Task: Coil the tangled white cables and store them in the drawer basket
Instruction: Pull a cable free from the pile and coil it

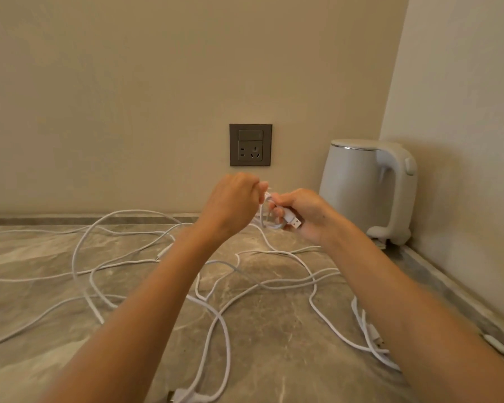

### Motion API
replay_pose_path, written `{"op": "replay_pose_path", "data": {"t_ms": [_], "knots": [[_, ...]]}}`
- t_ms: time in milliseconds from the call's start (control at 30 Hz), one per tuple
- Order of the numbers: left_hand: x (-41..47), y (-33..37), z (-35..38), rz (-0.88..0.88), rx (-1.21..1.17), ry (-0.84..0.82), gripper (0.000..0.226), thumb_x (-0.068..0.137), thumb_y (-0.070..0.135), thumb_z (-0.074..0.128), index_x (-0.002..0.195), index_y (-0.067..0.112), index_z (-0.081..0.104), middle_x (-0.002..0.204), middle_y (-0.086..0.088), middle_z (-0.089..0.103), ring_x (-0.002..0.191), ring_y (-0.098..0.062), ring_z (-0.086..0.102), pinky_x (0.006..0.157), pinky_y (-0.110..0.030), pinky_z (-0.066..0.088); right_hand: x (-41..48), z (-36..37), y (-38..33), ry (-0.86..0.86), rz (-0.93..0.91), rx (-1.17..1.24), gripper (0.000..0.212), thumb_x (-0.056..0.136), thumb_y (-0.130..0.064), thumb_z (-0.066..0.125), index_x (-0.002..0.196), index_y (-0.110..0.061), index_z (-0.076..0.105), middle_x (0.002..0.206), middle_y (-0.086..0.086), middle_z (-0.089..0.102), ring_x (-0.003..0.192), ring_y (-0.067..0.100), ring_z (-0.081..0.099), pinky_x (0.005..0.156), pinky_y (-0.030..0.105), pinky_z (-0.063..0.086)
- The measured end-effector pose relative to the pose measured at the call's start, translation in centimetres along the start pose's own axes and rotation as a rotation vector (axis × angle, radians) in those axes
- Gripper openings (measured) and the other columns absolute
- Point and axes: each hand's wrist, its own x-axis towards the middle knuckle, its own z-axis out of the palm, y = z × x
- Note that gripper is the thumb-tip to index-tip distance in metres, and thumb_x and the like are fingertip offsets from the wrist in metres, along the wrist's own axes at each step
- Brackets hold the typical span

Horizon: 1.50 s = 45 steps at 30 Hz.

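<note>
Several white cables (216, 318) lie tangled in loose loops across the grey marble countertop (274, 330). Both hands are raised above the tangle, close together. My right hand (306, 215) grips one cable near its end, and the white USB plug (292, 220) sticks out below its fingers. My left hand (230, 205) pinches the same cable just beside it, forming a small loop (264, 219) between the two hands. The cable trails down from the hands into the tangle. No drawer or basket is in view.
A white electric kettle (367, 187) stands in the back right corner against the walls. A dark wall socket (250, 145) sits above the counter behind my hands. More plugs lie at the counter's front edge (181, 395) and right (376, 335).
</note>
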Motion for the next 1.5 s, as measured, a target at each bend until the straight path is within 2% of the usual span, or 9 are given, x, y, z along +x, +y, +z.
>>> {"op": "replay_pose_path", "data": {"t_ms": [133, 333, 600, 833, 967, 1067, 1267, 1400, 1500], "knots": [[-0.2, 0.4, 0.1, -0.038, -0.128, -0.042, 0.033, 0.097, 0.015, 0.043, 0.068, 0.008, 0.058, 0.058, -0.001, 0.049, 0.062, -0.019, 0.043, 0.059, -0.031, 0.029, 0.6, -1.2, -0.4, 0.077, -0.029, 0.400, 0.025, 0.100, -0.008, 0.037, 0.079, -0.006, 0.050, 0.066, 0.000, 0.046, 0.034, 0.001, 0.041, 0.046, 0.014, 0.035], [-0.5, -0.4, 1.5, -0.053, -0.129, -0.180, 0.038, 0.098, 0.016, 0.041, 0.060, 0.017, 0.046, 0.056, 0.006, 0.042, 0.054, -0.008, 0.037, 0.052, -0.028, 0.028, 0.2, -3.2, -1.3, -0.026, -0.053, 0.802, 0.030, 0.100, -0.014, 0.034, 0.075, -0.006, 0.050, 0.052, -0.001, 0.045, 0.039, 0.007, 0.040, 0.060, 0.019, 0.032], [-0.8, -1.4, 1.5, -0.062, -0.134, -0.370, 0.035, 0.096, 0.015, 0.043, 0.062, 0.021, 0.047, 0.057, 0.006, 0.044, 0.055, -0.007, 0.039, 0.057, -0.023, 0.034, -1.1, -2.8, -1.5, -0.200, -0.092, 0.697, 0.029, 0.079, -0.013, 0.046, 0.055, -0.004, 0.059, 0.046, 0.002, 0.036, 0.043, 0.012, 0.036, 0.070, 0.023, 0.029], [-0.7, -2.4, 0.9, -0.144, -0.033, -0.239, 0.024, 0.093, 0.010, 0.047, 0.073, 0.009, 0.059, 0.060, 0.004, 0.048, 0.057, -0.010, 0.041, 0.055, -0.026, 0.031, -1.8, -2.7, -1.7, -0.363, -0.020, 0.329, 0.014, 0.067, -0.016, 0.063, 0.056, -0.007, 0.063, 0.045, 0.000, 0.039, 0.046, 0.009, 0.034, 0.070, 0.023, 0.032], [-0.4, -2.7, 0.0, -0.175, 0.023, -0.155, 0.023, 0.094, 0.011, 0.046, 0.083, 0.002, 0.064, 0.074, 0.000, 0.052, 0.071, -0.016, 0.045, 0.066, -0.025, 0.031, -1.8, -2.5, -1.3, -0.483, 0.071, 0.056, 0.034, 0.080, -0.017, 0.046, 0.051, -0.011, 0.063, 0.045, -0.003, 0.041, 0.044, 0.006, 0.034, 0.052, 0.016, 0.036], [-0.1, -1.9, -0.9, -0.156, 0.045, -0.142, 0.026, 0.094, 0.020, 0.049, 0.079, 0.006, 0.064, 0.076, 0.001, 0.053, 0.073, -0.015, 0.047, 0.067, -0.025, 0.032, -1.8, -1.7, -1.2, -0.516, 0.156, -0.111, 0.020, 0.078, -0.016, 0.048, 0.065, -0.004, 0.056, 0.048, -0.003, 0.045, 0.041, 0.003, 0.037, 0.046, 0.014, 0.032], [0.2, 0.2, -1.6, -0.054, 0.101, -0.066, 0.028, 0.097, 0.022, 0.046, 0.074, 0.012, 0.057, 0.071, 0.006, 0.048, 0.063, -0.009, 0.042, 0.066, -0.023, 0.029, -1.1, -1.0, -1.3, -0.259, 0.163, -0.323, 0.020, 0.092, -0.012, 0.049, 0.075, -0.005, 0.057, 0.052, -0.001, 0.049, 0.039, 0.003, 0.043, 0.048, 0.016, 0.030], [0.1, 0.7, -1.4, -0.006, 0.081, 0.007, 0.032, 0.098, 0.021, 0.042, 0.078, 0.006, 0.062, 0.076, -0.002, 0.057, 0.070, -0.018, 0.049, 0.065, -0.028, 0.034, -1.1, -0.5, -1.2, -0.045, 0.041, -0.181, 0.028, 0.097, -0.004, 0.044, 0.071, -0.002, 0.053, 0.038, -0.004, 0.052, 0.030, 0.001, 0.044, 0.033, 0.012, 0.034], [-0.1, 0.9, -0.7, 0.018, 0.027, 0.013, 0.032, 0.097, 0.017, 0.043, 0.081, 0.001, 0.065, 0.082, -0.011, 0.064, 0.076, -0.026, 0.054, 0.070, -0.033, 0.040, -0.4, -0.6, -1.2, 0.106, -0.049, -0.034, 0.027, 0.097, 0.000, 0.044, 0.071, -0.001, 0.053, 0.046, 0.001, 0.053, 0.030, 0.000, 0.043, 0.035, 0.013, 0.037]]}}
